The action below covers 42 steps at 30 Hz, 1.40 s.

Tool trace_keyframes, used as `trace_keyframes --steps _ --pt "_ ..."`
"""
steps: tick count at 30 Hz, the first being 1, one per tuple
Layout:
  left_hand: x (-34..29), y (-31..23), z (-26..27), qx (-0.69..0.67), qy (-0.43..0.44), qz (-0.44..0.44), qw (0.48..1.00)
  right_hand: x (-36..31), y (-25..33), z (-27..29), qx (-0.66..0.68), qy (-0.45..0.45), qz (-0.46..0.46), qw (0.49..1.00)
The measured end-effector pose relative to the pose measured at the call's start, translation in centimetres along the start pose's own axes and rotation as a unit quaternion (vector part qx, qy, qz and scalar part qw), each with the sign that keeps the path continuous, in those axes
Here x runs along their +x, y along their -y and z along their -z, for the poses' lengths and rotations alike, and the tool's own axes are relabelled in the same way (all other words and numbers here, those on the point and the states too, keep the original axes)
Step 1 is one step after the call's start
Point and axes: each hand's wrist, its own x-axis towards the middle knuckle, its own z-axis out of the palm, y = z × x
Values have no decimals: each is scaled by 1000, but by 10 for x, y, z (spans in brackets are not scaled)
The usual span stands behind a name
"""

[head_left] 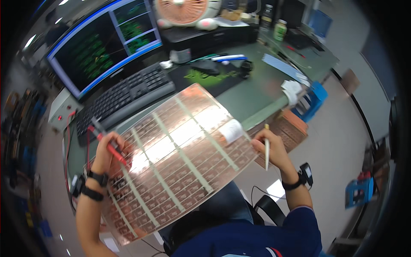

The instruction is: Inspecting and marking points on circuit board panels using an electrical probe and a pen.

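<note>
A large copper-coloured circuit board panel with pale strips and rows of repeated patterns is held tilted over the desk's front edge and my lap. My left hand is closed around a red test probe at the panel's left edge. At the right edge, my right hand is closed, with fingertips at the panel's corner and a slim white pen-like tool upright between the fingers. A white paper label lies on the panel near its right edge. The panel hides part of my left fingers.
Behind the panel are a black keyboard, a monitor, a mouse on a dark mat and a fan. A grey box with red leads stands left. More copper panels are stacked right, beside a blue stool.
</note>
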Motion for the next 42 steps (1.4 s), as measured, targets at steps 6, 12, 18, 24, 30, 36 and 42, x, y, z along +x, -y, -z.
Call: trace_keyframes --steps 6,12,18,24,30,36,42 --pt "6 -92 27 222 61 -51 972 -13 -18 6 15 -16 -28 999" --pt "-25 -161 26 175 -80 -58 980 -2 -35 4 -25 21 78 996" --pt "-27 -82 -1 166 -76 -57 981 11 -3 -6 -182 10 229 956" --pt "-34 33 -22 39 -91 2 995 34 13 -20 -86 119 161 976" --pt "-36 36 -31 38 -104 -10 994 45 17 -7 -91 143 186 968" --pt "-41 36 -24 80 -105 -18 991 45 16 -8 63 236 16 970" --pt "-43 30 -23 80 -93 -24 992 62 -4 -2 187 244 20 951"
